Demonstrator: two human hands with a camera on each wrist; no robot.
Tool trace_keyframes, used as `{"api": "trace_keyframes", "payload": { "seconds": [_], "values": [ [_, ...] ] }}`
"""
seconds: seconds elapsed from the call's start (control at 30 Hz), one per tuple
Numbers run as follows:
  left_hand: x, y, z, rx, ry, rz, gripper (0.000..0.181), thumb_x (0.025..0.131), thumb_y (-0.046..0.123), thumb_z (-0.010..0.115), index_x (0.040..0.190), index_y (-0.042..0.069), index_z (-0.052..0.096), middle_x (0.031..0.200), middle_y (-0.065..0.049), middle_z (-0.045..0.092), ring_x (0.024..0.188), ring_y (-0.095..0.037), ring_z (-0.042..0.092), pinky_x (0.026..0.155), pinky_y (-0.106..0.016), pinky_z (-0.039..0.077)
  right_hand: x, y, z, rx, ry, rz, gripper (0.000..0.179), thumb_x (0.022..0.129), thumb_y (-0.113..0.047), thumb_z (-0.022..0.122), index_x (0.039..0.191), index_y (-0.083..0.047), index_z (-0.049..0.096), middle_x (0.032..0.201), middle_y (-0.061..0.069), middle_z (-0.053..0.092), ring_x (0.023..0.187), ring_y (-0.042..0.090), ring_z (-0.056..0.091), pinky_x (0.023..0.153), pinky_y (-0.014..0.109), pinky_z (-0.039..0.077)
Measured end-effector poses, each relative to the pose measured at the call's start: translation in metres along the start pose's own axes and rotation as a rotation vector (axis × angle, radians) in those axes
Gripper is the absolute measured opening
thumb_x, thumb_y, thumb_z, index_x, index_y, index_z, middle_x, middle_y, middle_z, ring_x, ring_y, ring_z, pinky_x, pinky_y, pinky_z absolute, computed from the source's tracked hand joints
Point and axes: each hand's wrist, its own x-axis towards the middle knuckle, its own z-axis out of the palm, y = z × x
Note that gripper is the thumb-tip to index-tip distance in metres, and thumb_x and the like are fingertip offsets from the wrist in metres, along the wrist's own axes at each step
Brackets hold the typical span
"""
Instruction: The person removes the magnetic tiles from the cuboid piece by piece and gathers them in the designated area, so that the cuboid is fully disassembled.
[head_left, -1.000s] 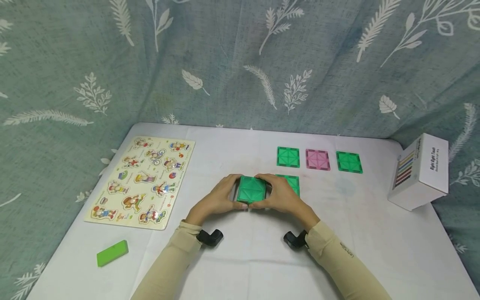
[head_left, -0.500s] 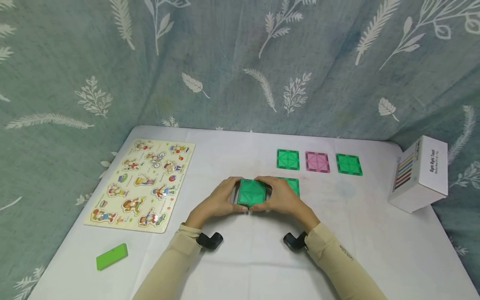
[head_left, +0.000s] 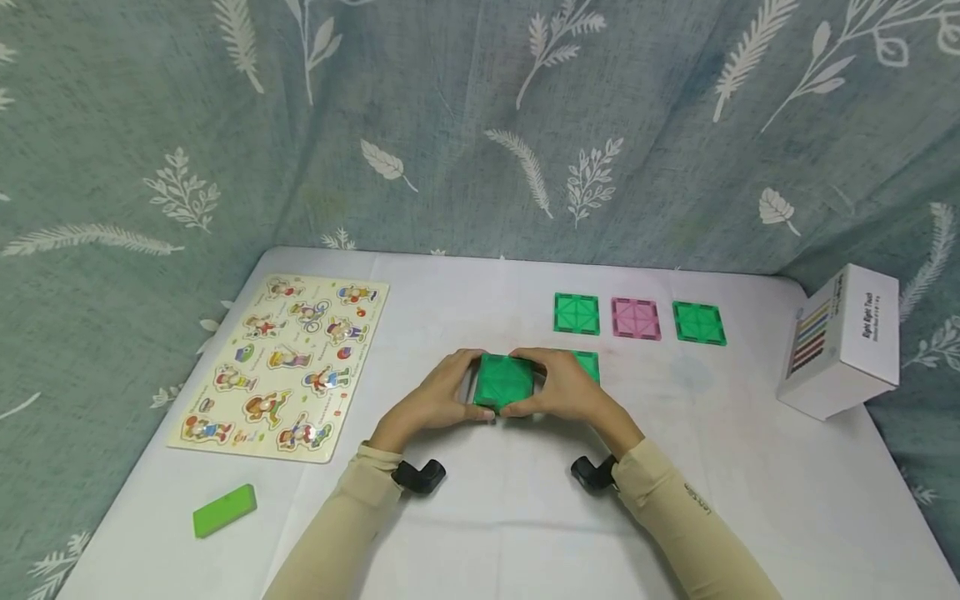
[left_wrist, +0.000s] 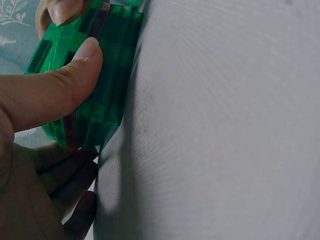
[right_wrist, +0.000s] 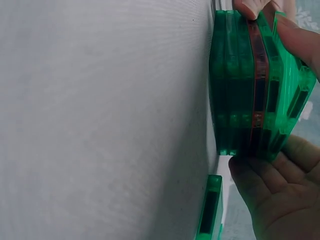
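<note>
A stack of green square magnetic tiles (head_left: 504,382) stands on the white-covered table between both hands. One reddish tile (right_wrist: 259,80) shows as a layer within it. My left hand (head_left: 438,396) holds the stack's left side, its thumb (left_wrist: 67,92) across the near edges and the other fingers behind. From the right, my right hand (head_left: 570,387) grips the upper part with thumb and fingers. In the right wrist view the top tile (right_wrist: 295,95) is angled away from those under it. Another green tile (head_left: 587,367) lies flat behind the right hand, partly hidden.
Two green tiles (head_left: 577,314) (head_left: 699,322) and a pink tile (head_left: 636,318) lie in a row farther back. At the left is a picture puzzle board (head_left: 279,367), with a bright green block (head_left: 225,510) nearer the front. A white box (head_left: 840,342) stands at the right edge.
The right hand has shifted very slightly right, and the stack's top tile with it. The left hand keeps its place; the other things have stayed put.
</note>
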Motion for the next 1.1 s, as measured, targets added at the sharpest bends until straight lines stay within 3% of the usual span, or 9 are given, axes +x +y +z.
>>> {"api": "trace_keyframes", "payload": {
  "seconds": [0.27, 0.6, 0.7, 0.93, 1.1],
  "values": [
    [0.0, -0.001, 0.0, -0.002, 0.005, -0.007, 0.095, 0.078, 0.034, 0.087, 0.153, 0.01, 0.035, 0.157, -0.01, 0.041, 0.15, -0.031, 0.033, 0.124, -0.053, 0.031, 0.001, 0.003, 0.002, 0.013, 0.011, -0.018, 0.085, 0.07, -0.049, 0.089, 0.141, -0.013, 0.057, 0.14, 0.006, 0.062, 0.124, 0.025, 0.062, 0.103, 0.046, 0.054],
    [0.0, 0.001, 0.0, -0.009, -0.001, -0.005, 0.095, 0.079, 0.035, 0.087, 0.154, 0.009, 0.034, 0.158, -0.01, 0.04, 0.151, -0.032, 0.031, 0.125, -0.053, 0.029, 0.0, 0.001, 0.002, 0.013, 0.023, 0.025, 0.087, 0.07, -0.051, 0.089, 0.142, -0.014, 0.056, 0.141, 0.007, 0.061, 0.123, 0.026, 0.062, 0.099, 0.045, 0.056],
    [0.0, 0.0, 0.0, -0.008, -0.002, -0.002, 0.095, 0.078, 0.035, 0.087, 0.153, 0.009, 0.034, 0.158, -0.01, 0.04, 0.151, -0.032, 0.032, 0.125, -0.053, 0.029, -0.001, 0.002, 0.002, 0.05, 0.027, 0.038, 0.087, 0.069, -0.049, 0.089, 0.142, -0.014, 0.056, 0.142, 0.008, 0.06, 0.124, 0.027, 0.062, 0.1, 0.046, 0.055],
    [0.0, -0.001, 0.001, -0.015, -0.008, -0.003, 0.095, 0.079, 0.036, 0.086, 0.154, 0.011, 0.033, 0.158, -0.009, 0.039, 0.152, -0.031, 0.03, 0.126, -0.053, 0.029, -0.003, 0.008, 0.0, 0.258, 0.025, 0.053, 0.086, 0.071, -0.035, 0.092, 0.143, -0.01, 0.054, 0.147, 0.009, 0.055, 0.133, 0.029, 0.057, 0.112, 0.046, 0.049],
    [0.001, -0.001, 0.001, -0.023, 0.003, -0.003, 0.095, 0.078, 0.037, 0.087, 0.154, 0.011, 0.034, 0.157, -0.009, 0.039, 0.151, -0.031, 0.032, 0.125, -0.053, 0.03, -0.004, 0.012, -0.001, 0.26, 0.032, 0.044, 0.085, 0.071, -0.037, 0.091, 0.143, -0.012, 0.054, 0.148, 0.009, 0.055, 0.135, 0.03, 0.056, 0.113, 0.046, 0.048]
  ]
}}
